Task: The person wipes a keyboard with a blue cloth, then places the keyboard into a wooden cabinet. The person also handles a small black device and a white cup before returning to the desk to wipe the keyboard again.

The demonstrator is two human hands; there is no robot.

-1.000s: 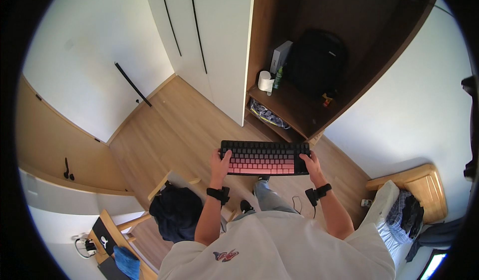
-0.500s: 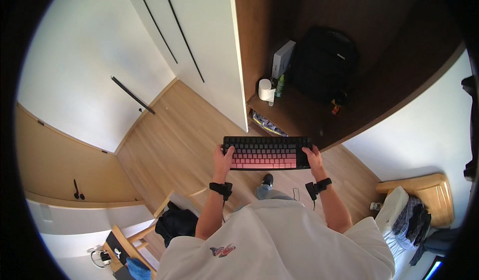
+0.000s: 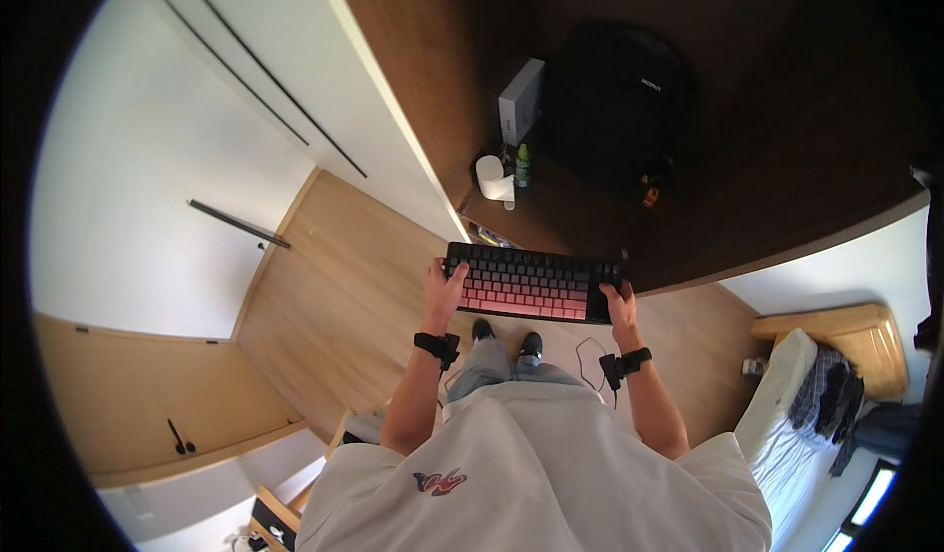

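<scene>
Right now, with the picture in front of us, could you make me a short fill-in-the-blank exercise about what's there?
1. The left hand and right hand together hold a ____ whose keys fade from dark to pink.
2. In the picture, the white paper roll is to the ____ of the green bottle.
3. The backpack in the brown wardrobe is mostly ____ in colour.
4. The bed is on the person's ____ side.

Missing words: keyboard; left; black; right.
</scene>
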